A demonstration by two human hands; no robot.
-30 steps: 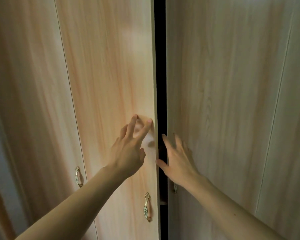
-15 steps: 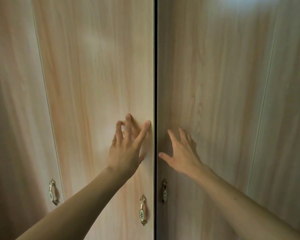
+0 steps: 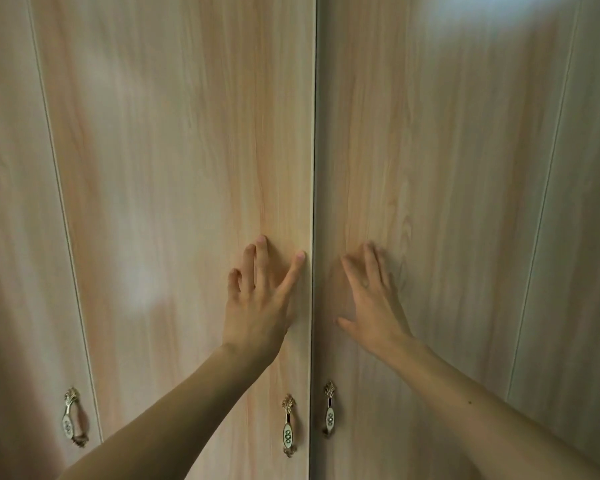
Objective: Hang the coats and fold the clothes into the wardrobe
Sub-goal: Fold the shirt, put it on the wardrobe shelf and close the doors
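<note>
The light wood wardrobe fills the view with its doors shut. My left hand presses flat with spread fingers on the left middle door, close to its right edge. My right hand presses flat on the right middle door, just past the seam between the two doors. Neither hand holds anything. No coats or clothes are in view; the inside of the wardrobe is hidden.
Ornate gold and white handles hang low on the doors: one handle left of the seam, one handle right of it, and a third handle on the far left door. Another door panel lies at the right.
The dark gap between the two middle doors has closed to a thin seam. Both hands have pushed the doors inward and now lie flat on them.
</note>
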